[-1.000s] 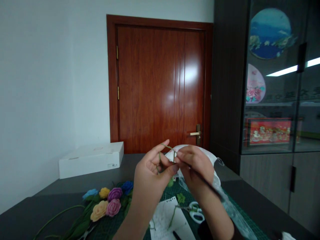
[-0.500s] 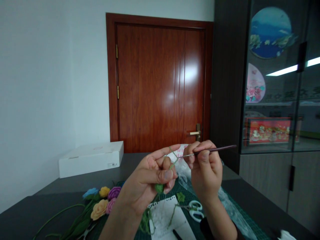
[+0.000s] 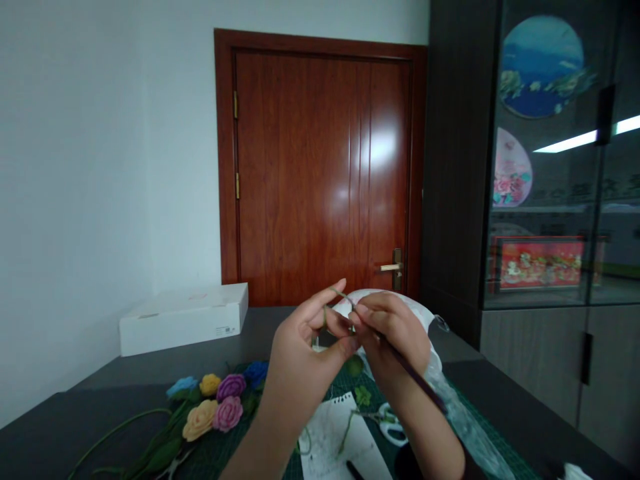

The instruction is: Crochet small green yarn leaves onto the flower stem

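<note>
My left hand [image 3: 307, 350] has its thumb and middle finger pinched together, with its index finger stretched up. Green yarn [image 3: 342, 294] runs over that index finger toward the right fingertips. A small green crocheted piece [image 3: 354, 365] hangs just under the pinch, its upper part hidden by the fingers. Close against the left fingertips, my right hand [image 3: 395, 330] grips a crochet hook [image 3: 413, 377] whose dark purple handle slants down to the right. The hook's metal tip is hidden behind the fingers.
Below the hands lie a written notepad [image 3: 333, 433], a black pen [image 3: 355, 470], white-handled scissors [image 3: 393, 427] and a green crocheted bit [image 3: 363, 396] on a green cutting mat [image 3: 285, 467]. Crocheted flowers [image 3: 229, 413] lie left, a white box [image 3: 185, 320] behind, plastic wrapping [image 3: 470, 427] right.
My right hand has moved in against the left fingertips. The hook has swung from nearly level to slanting down right. The green piece has turned and shifted right with the left hand.
</note>
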Tool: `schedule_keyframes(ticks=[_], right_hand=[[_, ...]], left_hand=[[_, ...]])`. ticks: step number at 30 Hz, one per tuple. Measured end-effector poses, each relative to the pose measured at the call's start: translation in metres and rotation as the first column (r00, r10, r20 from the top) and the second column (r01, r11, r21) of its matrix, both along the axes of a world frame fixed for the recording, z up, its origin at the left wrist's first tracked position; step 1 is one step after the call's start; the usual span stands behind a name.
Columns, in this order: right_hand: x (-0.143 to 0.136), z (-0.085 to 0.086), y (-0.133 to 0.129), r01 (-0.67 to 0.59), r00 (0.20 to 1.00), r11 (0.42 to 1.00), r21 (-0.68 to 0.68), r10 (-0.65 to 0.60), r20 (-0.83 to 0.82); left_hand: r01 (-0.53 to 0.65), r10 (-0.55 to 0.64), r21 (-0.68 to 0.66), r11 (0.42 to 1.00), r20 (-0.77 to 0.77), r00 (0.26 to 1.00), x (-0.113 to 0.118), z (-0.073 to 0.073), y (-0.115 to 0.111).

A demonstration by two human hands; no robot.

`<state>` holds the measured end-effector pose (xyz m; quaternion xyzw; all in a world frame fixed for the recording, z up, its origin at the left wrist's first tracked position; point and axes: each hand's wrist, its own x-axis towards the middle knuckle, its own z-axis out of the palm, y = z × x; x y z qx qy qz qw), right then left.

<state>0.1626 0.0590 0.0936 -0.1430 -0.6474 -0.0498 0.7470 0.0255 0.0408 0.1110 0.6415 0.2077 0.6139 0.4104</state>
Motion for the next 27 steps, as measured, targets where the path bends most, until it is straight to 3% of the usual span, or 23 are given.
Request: schedule_keyframes(ticks=[2, 4, 7, 9, 13, 17, 19, 21, 22, 23, 25, 27], right_hand=[[0.004, -0.004, 0.001, 0.129, 0.989, 0.985, 0.113, -0.136, 0.059], [0.003, -0.006, 0.003, 0.099, 0.994, 0.983, 0.154, -0.103, 0.018], [-0.005, -0.006, 0.003, -0.118, 0.981, 0.991, 0.059, 0.125, -0.145], [-0.009, -0.002, 0.002, -0.299, 0.924, 0.954, -0.031, 0.282, -0.257], [-0.004, 0.009, -0.003, -0.560, 0.773, 0.824, -0.086, 0.481, -0.414], [0.004, 0.017, -0.005, -0.768, 0.607, 0.618, -0.169, 0.618, -0.501], [0.003, 0.018, -0.004, -0.830, 0.549, 0.505, -0.238, 0.661, -0.511], [0.000, 0.018, -0.002, -0.842, 0.539, 0.437, -0.316, 0.688, -0.486], [-0.002, 0.016, -0.001, -0.828, 0.561, 0.446, -0.341, 0.688, -0.460], [-0.004, 0.015, 0.000, -0.795, 0.606, 0.495, -0.351, 0.671, -0.427], [-0.005, 0.012, 0.000, -0.641, 0.765, 0.702, -0.311, 0.552, -0.332], [-0.003, 0.008, -0.001, -0.349, 0.932, 0.915, -0.201, 0.316, -0.178]], left_hand=[[0.025, -0.023, -0.042, 0.999, 0.048, 0.999, 0.002, -0.001, -0.001], [0.158, -0.144, -0.131, 0.979, 0.107, 0.984, 0.003, 0.000, -0.002], [0.390, -0.357, -0.238, 0.889, 0.171, 0.918, -0.001, 0.004, -0.002], [0.466, -0.432, -0.264, 0.845, 0.178, 0.884, -0.005, 0.007, -0.002], [0.511, -0.470, -0.277, 0.814, 0.203, 0.859, -0.013, 0.010, 0.000], [0.553, -0.511, -0.273, 0.787, 0.212, 0.833, -0.016, 0.010, 0.002], [0.507, -0.478, -0.240, 0.828, 0.169, 0.862, -0.014, 0.008, 0.004], [0.387, -0.371, -0.182, 0.904, 0.112, 0.922, -0.011, 0.006, 0.004], [0.321, -0.311, -0.151, 0.935, 0.086, 0.946, -0.009, 0.005, 0.004], [0.264, -0.257, -0.128, 0.956, 0.064, 0.964, -0.007, 0.003, 0.004], [0.164, -0.162, -0.102, 0.981, 0.031, 0.986, -0.003, 0.000, 0.003], [0.071, -0.070, -0.074, 0.995, 0.013, 0.997, 0.000, -0.001, 0.001]])
